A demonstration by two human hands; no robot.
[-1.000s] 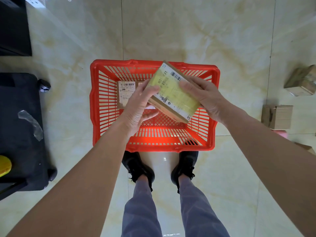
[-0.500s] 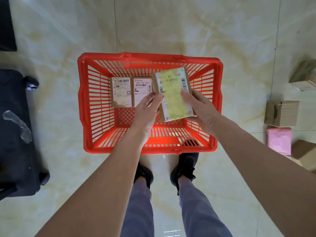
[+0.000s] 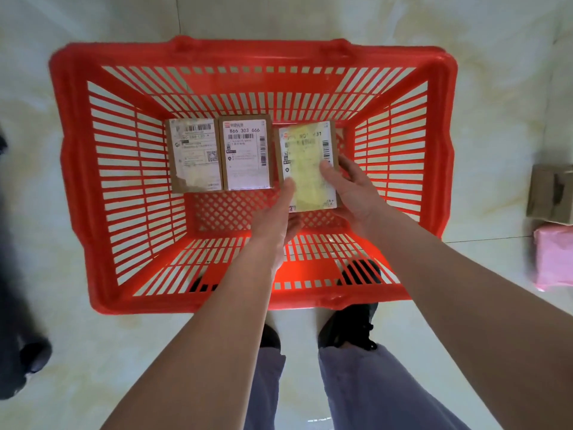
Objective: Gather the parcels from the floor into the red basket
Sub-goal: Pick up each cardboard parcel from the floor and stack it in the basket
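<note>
Right hand (image 3: 347, 184) & left hand (image 3: 277, 212) both pinch the yellow-labelled parcel (image 3: 307, 169) by its near corners, thumbs on top. A sec ago it was tilted up above the rim; now it's flat, low inside the red basket (image 3: 248, 57), probably at or near the bottom, so drop-off looks nearly done. Just left of the hands: two parcels (image 3: 220, 153) side by side. Basket wall close right of the hand, open room toward the person. Farther right on the floor (image 3: 496, 274), brown box (image 3: 550, 193) & pink parcel (image 3: 553, 256) wait.
</note>
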